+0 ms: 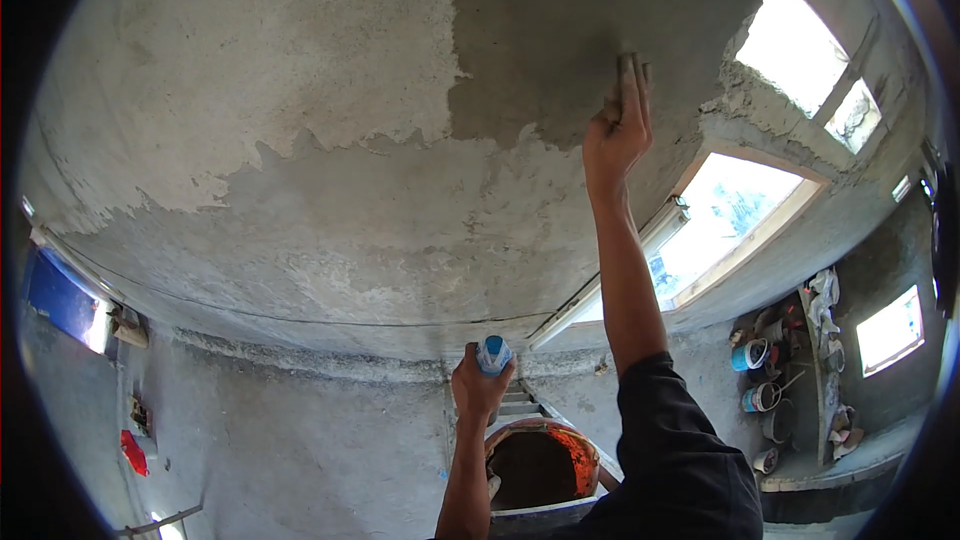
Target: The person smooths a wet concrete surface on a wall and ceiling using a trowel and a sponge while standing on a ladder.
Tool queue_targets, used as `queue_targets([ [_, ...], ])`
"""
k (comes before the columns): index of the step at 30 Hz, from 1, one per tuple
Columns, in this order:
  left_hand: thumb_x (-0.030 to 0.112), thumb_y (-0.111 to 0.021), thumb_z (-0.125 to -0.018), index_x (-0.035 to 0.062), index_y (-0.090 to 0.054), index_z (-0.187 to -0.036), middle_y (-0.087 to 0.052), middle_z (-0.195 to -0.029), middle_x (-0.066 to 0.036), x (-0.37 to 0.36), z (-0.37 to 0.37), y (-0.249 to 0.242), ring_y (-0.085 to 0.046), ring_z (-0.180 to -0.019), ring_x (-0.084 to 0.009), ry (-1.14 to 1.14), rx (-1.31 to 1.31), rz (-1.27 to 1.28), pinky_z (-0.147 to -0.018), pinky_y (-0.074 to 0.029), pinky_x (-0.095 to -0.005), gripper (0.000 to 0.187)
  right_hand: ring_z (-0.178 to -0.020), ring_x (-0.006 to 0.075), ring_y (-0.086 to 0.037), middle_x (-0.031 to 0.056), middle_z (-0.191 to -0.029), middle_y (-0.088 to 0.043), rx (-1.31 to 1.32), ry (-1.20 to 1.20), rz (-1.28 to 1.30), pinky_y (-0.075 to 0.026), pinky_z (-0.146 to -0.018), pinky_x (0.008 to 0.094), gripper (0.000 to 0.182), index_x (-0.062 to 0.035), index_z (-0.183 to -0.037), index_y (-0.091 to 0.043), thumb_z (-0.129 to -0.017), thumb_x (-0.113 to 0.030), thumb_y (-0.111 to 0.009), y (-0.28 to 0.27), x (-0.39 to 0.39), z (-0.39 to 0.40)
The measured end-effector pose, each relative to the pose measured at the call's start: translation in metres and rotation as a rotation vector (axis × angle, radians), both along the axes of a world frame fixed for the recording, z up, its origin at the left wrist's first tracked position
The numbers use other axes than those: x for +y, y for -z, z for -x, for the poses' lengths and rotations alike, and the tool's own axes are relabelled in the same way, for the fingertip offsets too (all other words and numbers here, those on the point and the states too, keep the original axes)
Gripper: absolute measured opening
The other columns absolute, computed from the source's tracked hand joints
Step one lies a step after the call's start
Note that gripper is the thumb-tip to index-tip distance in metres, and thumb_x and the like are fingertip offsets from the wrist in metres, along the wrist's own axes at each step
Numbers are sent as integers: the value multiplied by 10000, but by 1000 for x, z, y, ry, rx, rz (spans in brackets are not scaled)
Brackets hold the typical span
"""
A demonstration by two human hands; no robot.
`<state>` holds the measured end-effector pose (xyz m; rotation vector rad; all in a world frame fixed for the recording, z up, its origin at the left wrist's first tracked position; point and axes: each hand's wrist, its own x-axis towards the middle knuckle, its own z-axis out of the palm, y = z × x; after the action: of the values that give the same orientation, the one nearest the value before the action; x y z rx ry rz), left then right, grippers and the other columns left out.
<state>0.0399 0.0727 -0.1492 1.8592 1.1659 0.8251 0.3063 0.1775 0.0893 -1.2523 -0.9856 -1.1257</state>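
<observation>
My right hand (620, 135) reaches up to the wall. Its fingers are stretched out, the tips against a dark, damp patch of plaster (560, 30). Lower down, close to my body, my left hand (480, 382) is closed around a small blue-and-white plastic bottle (494, 356). Just beneath that hand stands an orange-stained bucket (582, 462) with a dark grey mix inside. Lighter, drier plaster (330, 50) lies left of the dark patch, with a ragged edge along its bottom.
Behind the bucket, ladder rungs (517, 402) lead down towards the concrete floor (290, 440). A framed window opening (730, 210) is right of my right arm. Several buckets (750, 355) stand by shelving at the far right. A red object (133, 452) lies at the left.
</observation>
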Motion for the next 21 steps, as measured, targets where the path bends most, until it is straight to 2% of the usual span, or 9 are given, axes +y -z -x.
queue_targets([
  [2,329,-805,-710,51,-548,-870,-674,-751,-180,0,-2,-1,-678,-725,-385,0,10,-4,-625,-540,-440,411,-1019,341,-645,210,-1166,-632,77,23,108,-551,-798,414,533,-60,-1257,-581,-750,95,-527,21,22,-10],
  [4,327,-804,-711,54,-553,-876,-676,-758,-176,-1,-2,3,-677,-731,-385,7,-2,16,-633,-536,-448,406,-906,311,-674,193,-1272,-587,239,-43,948,-559,-700,414,473,-62,-1182,-630,-749,95,-527,76,34,26],
  [7,317,-812,-694,65,-546,-886,-674,-752,-172,-1,-2,2,-670,-717,-379,15,29,14,-620,-532,-448,414,-1014,370,-636,190,-1080,-660,136,-675,908,-519,-897,442,321,-30,-1074,-650,-775,38,-555,107,-12,112],
  [12,324,-813,-692,62,-541,-906,-673,-755,-178,-5,-4,4,-669,-723,-384,40,32,13,-625,-535,-453,433,-983,336,-663,210,-1087,-667,554,-308,497,-512,-865,365,409,-20,-1110,-663,-749,68,-491,33,-25,61],
  [15,346,-806,-704,60,-554,-905,-675,-762,-177,-4,-5,6,-672,-735,-384,50,48,18,-635,-534,-453,431,-970,344,-660,209,-1063,-669,368,-147,107,-534,-810,382,389,-41,-1106,-667,-757,51,-525,17,2,11],
  [17,368,-799,-715,60,-570,-899,-678,-769,-175,-5,-7,9,-676,-746,-382,58,53,30,-644,-531,-452,426,-971,361,-652,211,-1081,-662,50,-13,313,-546,-800,393,412,-56,-1148,-649,-757,37,-559,49,26,-6],
  [19,378,-796,-716,56,-569,-911,-679,-776,-177,-5,-6,11,-676,-756,-384,72,49,34,-649,-532,-454,439,-993,357,-639,159,-1123,-652,349,-162,1316,-548,-817,410,429,-65,-1149,-632,-732,33,-604,66,17,53],
  [20,378,-796,-716,56,-569,-911,-679,-776,-177,-1,-6,7,-676,-756,-384,71,41,26,-649,-532,-454,439,-934,336,-659,152,-1026,-678,-108,-512,1057,-557,-776,409,435,-79,-1148,-631,-732,41,-595,131,15,60],
  [21,363,-799,-709,56,-555,-906,-676,-781,-187,-1,-6,2,-672,-755,-391,83,67,37,-649,-534,-464,439,-872,339,-668,177,-987,-683,-8,-764,1025,-544,-790,365,462,-70,-1151,-644,-738,89,-510,131,-4,92],
])
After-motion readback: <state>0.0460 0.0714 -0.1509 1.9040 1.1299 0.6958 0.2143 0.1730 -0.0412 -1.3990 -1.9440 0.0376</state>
